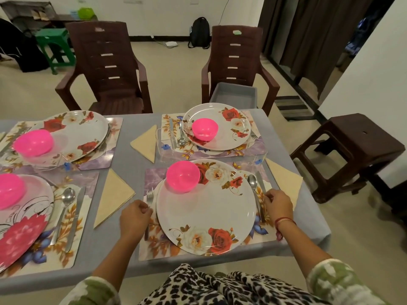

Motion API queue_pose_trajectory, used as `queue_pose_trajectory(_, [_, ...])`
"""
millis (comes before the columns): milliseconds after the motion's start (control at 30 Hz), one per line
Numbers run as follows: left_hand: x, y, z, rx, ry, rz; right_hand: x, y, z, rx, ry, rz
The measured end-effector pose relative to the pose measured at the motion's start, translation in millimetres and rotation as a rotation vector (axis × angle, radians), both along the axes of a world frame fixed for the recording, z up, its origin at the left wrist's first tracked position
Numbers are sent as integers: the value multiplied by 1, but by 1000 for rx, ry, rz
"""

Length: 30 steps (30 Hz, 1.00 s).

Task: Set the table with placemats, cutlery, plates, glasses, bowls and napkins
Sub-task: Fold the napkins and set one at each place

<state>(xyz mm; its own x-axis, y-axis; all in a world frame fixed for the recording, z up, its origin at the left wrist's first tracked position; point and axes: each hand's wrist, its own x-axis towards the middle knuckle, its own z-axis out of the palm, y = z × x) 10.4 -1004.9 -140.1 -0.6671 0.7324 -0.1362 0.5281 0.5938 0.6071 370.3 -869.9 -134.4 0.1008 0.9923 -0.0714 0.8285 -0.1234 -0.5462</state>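
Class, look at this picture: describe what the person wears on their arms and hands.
The left sleeve and right sleeve are fabric mottled green and white. A red thread band with a hanging tassel circles the right wrist. The left hand and right hand are bare: no gloves, no rings seen.

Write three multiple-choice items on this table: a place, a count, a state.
1. Where does the fork by the nearest plate lie?
A. left of it
B. in a bowl
C. on a napkin

2. How many pink bowls show?
A. two
B. four
C. six

3. What does the left hand do?
A. lifts a bowl
B. lies flat on a napkin
C. pinches the fork

1 A: it lies by the plate's left rim.
2 B: one sits on each of four plates.
3 C: its fingers curl round the handle.
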Motion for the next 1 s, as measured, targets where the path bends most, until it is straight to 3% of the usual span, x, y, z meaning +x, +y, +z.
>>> queue_pose_trajectory(433, [4, -4, 0, -1, -41, 46, 5, -10, 0, 0, 30, -53])
queue_pose_trajectory(567, [2, -4, 0, 15, -91, 78, 1, 8, 23, 61, 175, -81])
queue_pose_trajectory(700, [1, -3, 5, 37, -110, 117, -15, 50, 60, -13, 371, 74])
queue_pose_trajectory(800, [0, -6, 4, 36, -128, 138, -32, 75, 75, -61, 369, 153])
queue_pose_trajectory(1000, [0, -8, -1, 43, -163, 158, -52, 100, 67, -62, 383, 59])
